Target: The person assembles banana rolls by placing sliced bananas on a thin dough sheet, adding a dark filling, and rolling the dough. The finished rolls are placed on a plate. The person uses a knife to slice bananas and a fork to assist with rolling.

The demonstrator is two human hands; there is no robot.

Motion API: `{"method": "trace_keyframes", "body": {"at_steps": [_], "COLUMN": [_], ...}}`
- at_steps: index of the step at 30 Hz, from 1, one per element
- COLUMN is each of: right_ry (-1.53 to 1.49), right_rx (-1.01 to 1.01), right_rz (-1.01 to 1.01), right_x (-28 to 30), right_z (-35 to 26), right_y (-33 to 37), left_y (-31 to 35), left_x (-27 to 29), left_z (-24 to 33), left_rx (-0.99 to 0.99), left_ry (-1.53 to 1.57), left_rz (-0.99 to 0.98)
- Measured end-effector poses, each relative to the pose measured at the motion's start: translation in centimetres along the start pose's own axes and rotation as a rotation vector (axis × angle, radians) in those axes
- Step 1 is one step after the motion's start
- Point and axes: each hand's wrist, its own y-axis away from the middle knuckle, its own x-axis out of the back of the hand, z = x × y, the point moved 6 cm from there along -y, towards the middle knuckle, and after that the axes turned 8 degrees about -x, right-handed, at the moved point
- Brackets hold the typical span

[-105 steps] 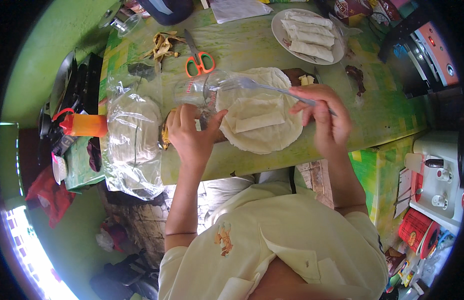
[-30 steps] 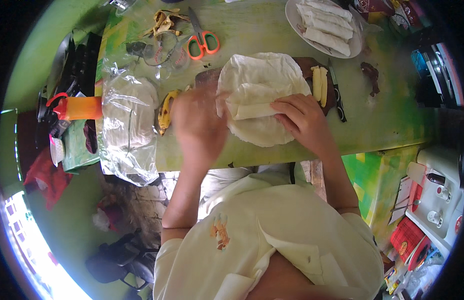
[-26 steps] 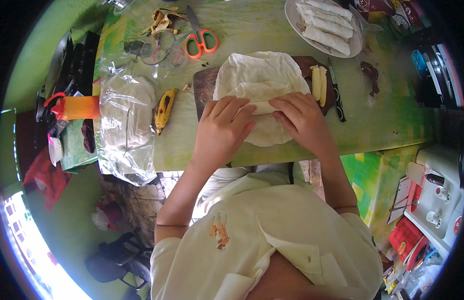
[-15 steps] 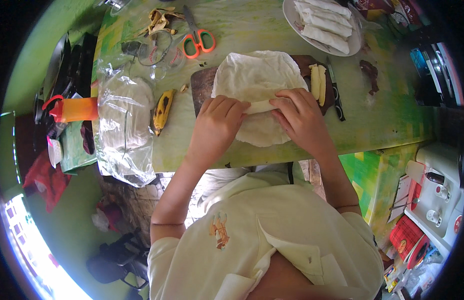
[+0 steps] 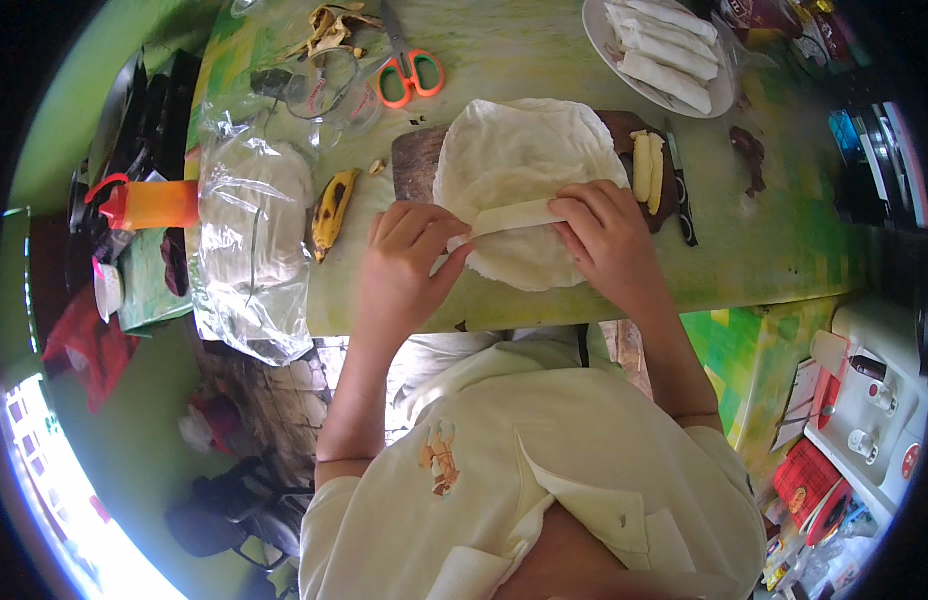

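Note:
A pale spring roll lies slanted over a round, thin wrapper sheet on the dark wooden cutting board. My left hand pinches the wrapper at the roll's left end. My right hand is closed around its right end. To the right on the board rest peeled banana strips, with a black-handled knife beside them. Whatever is inside the roll is hidden by the wrapper.
More wrappers lie in a clear plastic bag at left, beside a spotted banana. Orange-handled scissors, a glass jug and banana peels sit farther back. Finished rolls fill a white plate at far right.
My left hand has shifted left and slightly nearer, its fingers now at the roll's left end. More of the roll shows between my hands, tilted. The view has shifted slightly.

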Motion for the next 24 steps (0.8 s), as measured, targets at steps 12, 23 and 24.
{"method": "trace_keyframes", "body": {"at_steps": [12,23,24], "right_ry": [-0.003,-0.012,-0.015], "right_rx": [-0.023,-0.034,-0.039], "right_rz": [-0.015,-0.015,-0.017], "right_x": [-0.1,-0.1,-0.1], "right_z": [0.0,0.0,0.0], "right_y": [0.4,0.9,0.9], "left_y": [0.4,0.5,0.6], "left_x": [-1.7,-1.7,-1.8], "left_z": [0.8,0.6,0.5], "left_rx": [-0.016,0.01,0.028], "left_ry": [-0.163,-0.041,0.003], "left_rz": [0.034,0.068,0.082]}}
